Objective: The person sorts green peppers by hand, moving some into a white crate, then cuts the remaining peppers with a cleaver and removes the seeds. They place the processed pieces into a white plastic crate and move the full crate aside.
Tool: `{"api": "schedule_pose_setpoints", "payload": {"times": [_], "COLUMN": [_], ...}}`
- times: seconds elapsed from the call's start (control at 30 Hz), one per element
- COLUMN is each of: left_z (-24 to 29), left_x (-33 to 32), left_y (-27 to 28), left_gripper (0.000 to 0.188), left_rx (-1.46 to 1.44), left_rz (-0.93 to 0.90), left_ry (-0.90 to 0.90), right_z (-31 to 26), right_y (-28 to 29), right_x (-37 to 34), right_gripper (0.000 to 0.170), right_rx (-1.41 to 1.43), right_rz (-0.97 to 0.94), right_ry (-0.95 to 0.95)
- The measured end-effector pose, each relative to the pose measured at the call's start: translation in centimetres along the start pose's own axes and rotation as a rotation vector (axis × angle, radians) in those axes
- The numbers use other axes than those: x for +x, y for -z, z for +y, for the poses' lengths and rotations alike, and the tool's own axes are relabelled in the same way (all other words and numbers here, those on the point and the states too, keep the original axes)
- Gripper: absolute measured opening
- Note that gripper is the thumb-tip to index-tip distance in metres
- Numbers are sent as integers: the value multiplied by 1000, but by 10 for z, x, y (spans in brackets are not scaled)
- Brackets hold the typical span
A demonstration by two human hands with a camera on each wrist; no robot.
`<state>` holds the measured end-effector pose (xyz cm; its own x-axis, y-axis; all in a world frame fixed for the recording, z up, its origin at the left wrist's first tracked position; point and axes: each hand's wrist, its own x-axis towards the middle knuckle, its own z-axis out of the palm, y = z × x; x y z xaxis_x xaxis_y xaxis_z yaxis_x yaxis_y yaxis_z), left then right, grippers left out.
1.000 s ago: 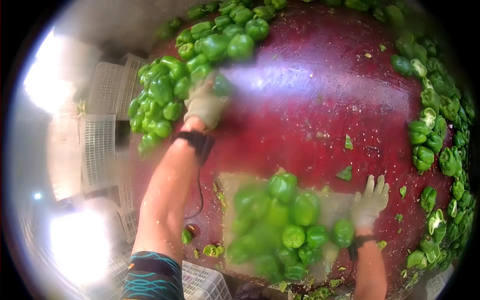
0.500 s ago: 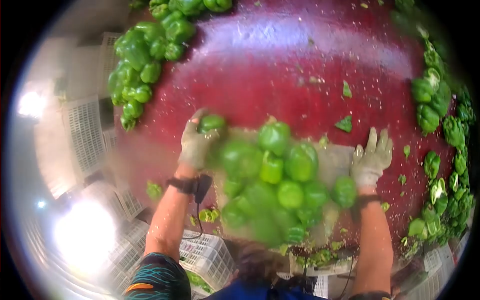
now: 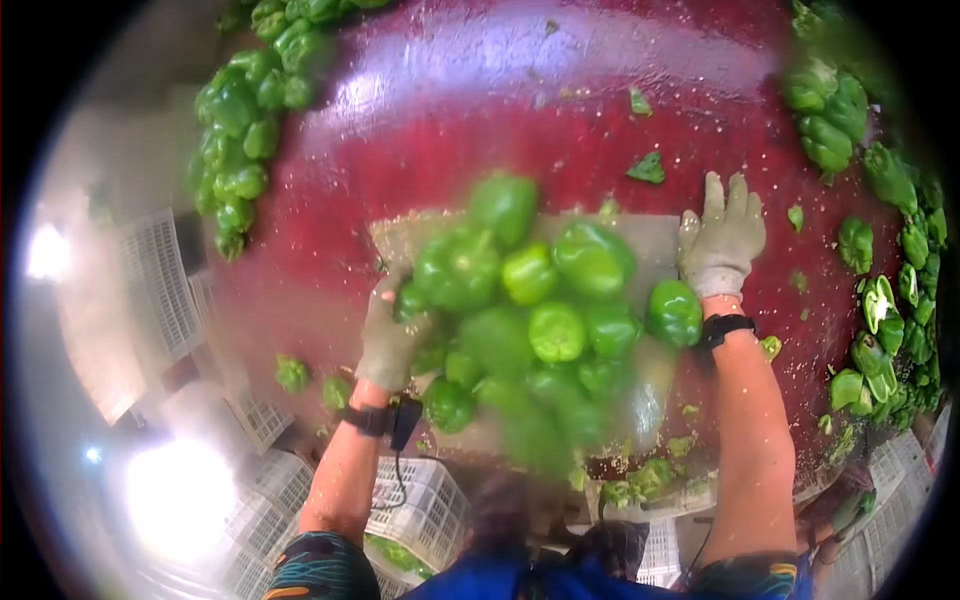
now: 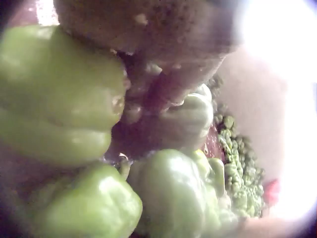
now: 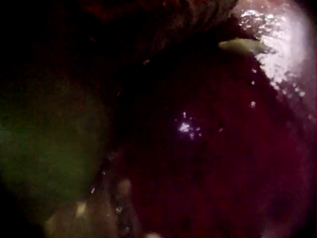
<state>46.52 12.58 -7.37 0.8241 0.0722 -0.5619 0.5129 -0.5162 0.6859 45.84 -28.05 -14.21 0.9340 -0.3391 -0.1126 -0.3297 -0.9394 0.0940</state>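
Observation:
In the head view a heap of green peppers [image 3: 556, 332] lies on a pale board [image 3: 395, 236] on the red table [image 3: 480, 150]. At the heap's left edge my gloved left hand [image 3: 388, 340] curls round a green pepper [image 3: 410, 301]. The left wrist view has the glove [image 4: 143, 25] above large peppers [image 4: 171, 191]. My gloved right hand [image 3: 722, 238] rests palm down, fingers spread, on the table beside the board's right edge. Just below it sits a single pepper [image 3: 675, 313]. The right wrist view is dark, with a blurred green shape [image 5: 49, 144] at left.
More peppers line the table's left edge [image 3: 235, 130] and its right edge [image 3: 915, 240]. Leaf scraps [image 3: 647, 168] dot the surface. Cut pieces [image 3: 650, 478] lie near the front edge. White crates [image 3: 425, 495] stand below and to the left.
My left hand has come from the left-hand peppers back to the heap with a pepper. The right hand keeps its place beside the board. The head view has shifted, showing more of the near side.

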Motion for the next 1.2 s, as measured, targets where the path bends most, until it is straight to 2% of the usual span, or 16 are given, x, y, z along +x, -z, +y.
{"api": "schedule_pose_setpoints", "payload": {"times": [0.1, 0.17, 0.23, 0.3, 0.33, 0.47, 0.63, 0.7, 0.87, 0.93, 0.97, 1.0, 1.03, 1.1, 1.13, 1.2], "left_z": [29, 63, 92, 105, 118, 122, 94, 89, 94, 92, 90, 87, 82, 76, 77, 77], "left_x": [1, 8, 30, 38, 57, 54, 45, 39, -1, -6, -5, 0, 1, -6, -16, -41], "left_y": [9, 14, -6, -34, -57, -118, -140, -147, -166, -165, -164, -162, -163, -172, -174, -185], "left_gripper": [70, 71, 65, 60, 58, 51, 47, 46, 42, 42, 42, 45, 46, 49, 50, 54], "left_rx": [525, 480, 155, 44, 249, 723, 840, 907, 993, 938, 905, 968, 946, 888, 875, 947], "left_rz": [180, 187, 52, -105, -189, -250, -170, -155, 48, 42, 33, 27, 32, 32, 7, 27], "left_ry": [-345, -479, -278, -230, -268, -473, -913, -991, -907, -871, -853, -905, -849, -743, -719, -654], "right_z": [-2, -2, -3, -2, -3, 0, -3, -3, 9, 14, 14, 13, 8, 5, 3, 9], "right_y": [-4, -5, -5, -5, -6, -14, -14, -13, -17, -4, 16, 43, 47, 53, 40, 43], "right_x": [-4, -6, -5, -3, -2, -4, -7, -9, -11, -21, -37, -65, -79, -101, -105, -115], "right_gripper": [65, 63, 62, 61, 60, 59, 56, 55, 51, 48, 43, 40, 39, 39, 39, 38], "right_rx": [14, -3, -16, -25, -26, -12, -52, -45, 171, 221, 225, 596, 666, 486, 544, 474], "right_rz": [52, 53, 53, 90, 132, 145, 198, 220, 180, -4, -82, -122, -219, -276, -297, -260], "right_ry": [-18, -16, -26, -24, -20, -7, -24, -20, -15, 130, 332, 405, 238, 312, 177, 205]}}
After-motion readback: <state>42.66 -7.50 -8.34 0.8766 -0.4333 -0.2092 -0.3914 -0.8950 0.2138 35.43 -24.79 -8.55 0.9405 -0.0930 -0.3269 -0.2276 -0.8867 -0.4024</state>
